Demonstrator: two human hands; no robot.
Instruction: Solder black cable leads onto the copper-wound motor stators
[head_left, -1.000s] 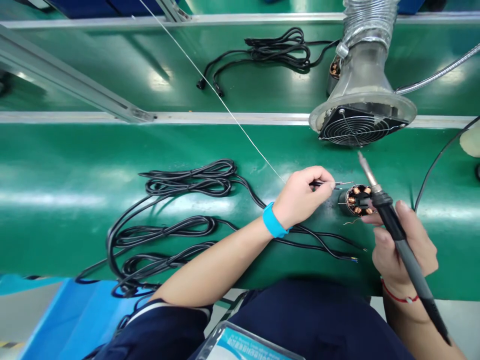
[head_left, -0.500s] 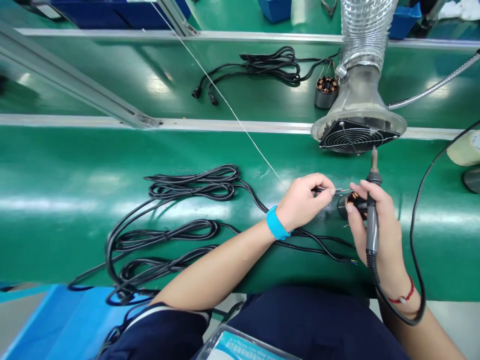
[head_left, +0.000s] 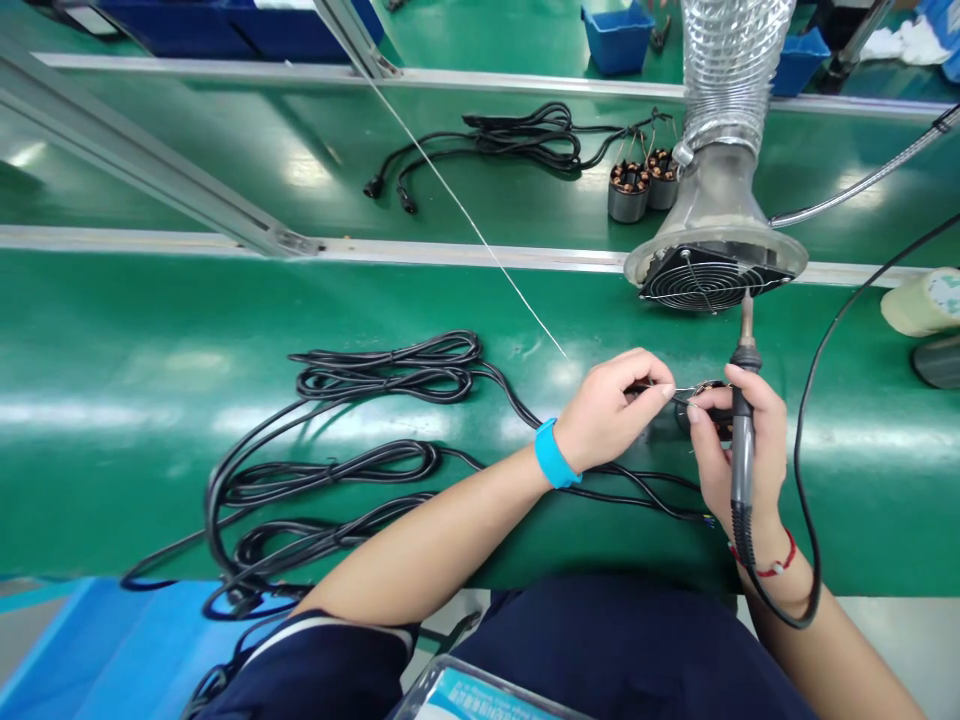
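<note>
My left hand (head_left: 611,408), with a blue wristband, is closed in a pinch on the end of a black cable (head_left: 639,386), from which thin wires stick out to the right. In my right hand (head_left: 766,455) is a soldering iron (head_left: 742,455), its tip pointing away from me under the fume hood. The thumb and a finger of that hand also meet at the thin wires, close to my left fingertips. A motor stator (head_left: 725,431) with copper windings lies on the green bench below these fingers, partly hidden by them.
Coiled black cables (head_left: 390,365) lie to the left. A fume hood (head_left: 716,210) hangs just beyond my hands. Solder wire (head_left: 480,235) slants down from above. Behind the rail are two stators (head_left: 628,192) and another cable bundle (head_left: 536,135). A pale roll (head_left: 922,302) stands right.
My right hand has moved closer to the left, its thumb and finger now at the wires. Behind the rail, the cable bundle has shifted left, and a second stator shows.
</note>
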